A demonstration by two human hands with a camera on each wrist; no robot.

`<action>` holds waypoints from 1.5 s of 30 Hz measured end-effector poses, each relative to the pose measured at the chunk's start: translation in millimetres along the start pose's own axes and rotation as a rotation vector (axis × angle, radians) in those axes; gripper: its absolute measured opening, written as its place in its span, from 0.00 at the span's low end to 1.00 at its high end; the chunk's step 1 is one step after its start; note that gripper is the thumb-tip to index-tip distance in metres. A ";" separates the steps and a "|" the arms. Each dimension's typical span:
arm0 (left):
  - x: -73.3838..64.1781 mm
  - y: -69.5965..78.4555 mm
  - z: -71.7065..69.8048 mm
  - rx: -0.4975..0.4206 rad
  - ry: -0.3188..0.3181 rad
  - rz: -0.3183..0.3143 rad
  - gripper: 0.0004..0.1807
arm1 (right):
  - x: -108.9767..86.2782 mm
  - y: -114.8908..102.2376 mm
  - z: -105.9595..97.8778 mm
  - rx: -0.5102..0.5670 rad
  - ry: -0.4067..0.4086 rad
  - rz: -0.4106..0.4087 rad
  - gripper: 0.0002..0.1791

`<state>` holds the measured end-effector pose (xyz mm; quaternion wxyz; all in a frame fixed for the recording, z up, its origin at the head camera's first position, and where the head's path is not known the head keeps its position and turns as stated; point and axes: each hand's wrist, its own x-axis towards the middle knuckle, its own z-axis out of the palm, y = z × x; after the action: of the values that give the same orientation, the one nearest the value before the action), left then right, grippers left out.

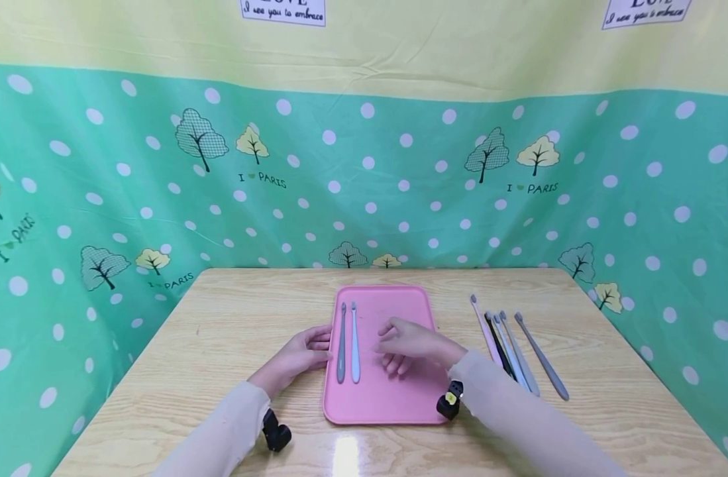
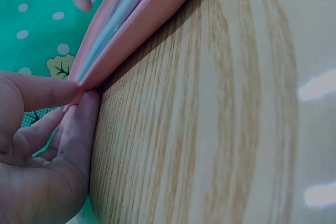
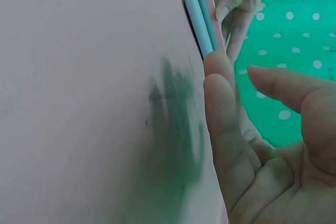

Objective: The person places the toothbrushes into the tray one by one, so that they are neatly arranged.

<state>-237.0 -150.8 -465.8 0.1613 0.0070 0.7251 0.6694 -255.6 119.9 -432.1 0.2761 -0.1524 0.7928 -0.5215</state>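
Note:
My left hand (image 1: 301,358) pinches the left rim of a pink tray (image 1: 387,407), thumb above and fingertips below in the left wrist view. Two toothbrushes lie side by side lengthwise along the tray's left part, heads toward the far edge: a grey toothbrush (image 1: 341,351) and a light blue toothbrush (image 1: 355,351). Over the tray's middle, to the right of them, is my right hand (image 1: 411,343). It holds nothing; the right wrist view shows its thumb (image 3: 283,85) apart from the loosely bent fingers (image 3: 223,114).
Right of the tray, several toothbrushes lie slanted on the wooden table (image 1: 250,298): a pink toothbrush (image 1: 485,331), a black toothbrush (image 1: 502,351), blue and grey ones, and a separate dark grey toothbrush (image 1: 542,358). A green dotted curtain (image 1: 369,218) hangs behind the table.

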 end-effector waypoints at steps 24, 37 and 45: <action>-0.3 3.5 -1.1 -0.003 -0.042 0.004 0.36 | -51.0 20.4 -61.5 -0.064 0.015 -0.028 0.27; -1.3 4.3 -1.1 -0.007 -0.037 -0.001 0.36 | -82.7 41.4 -102.7 -0.068 0.086 0.010 0.27; -1.2 1.9 -1.5 -0.001 -0.027 0.002 0.36 | -102.4 49.4 -119.8 -0.078 0.188 0.082 0.28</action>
<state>-236.6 -152.4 -463.6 0.1703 0.0166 0.7227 0.6696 -242.7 283.3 -412.2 0.2156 -0.0809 0.8404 -0.4906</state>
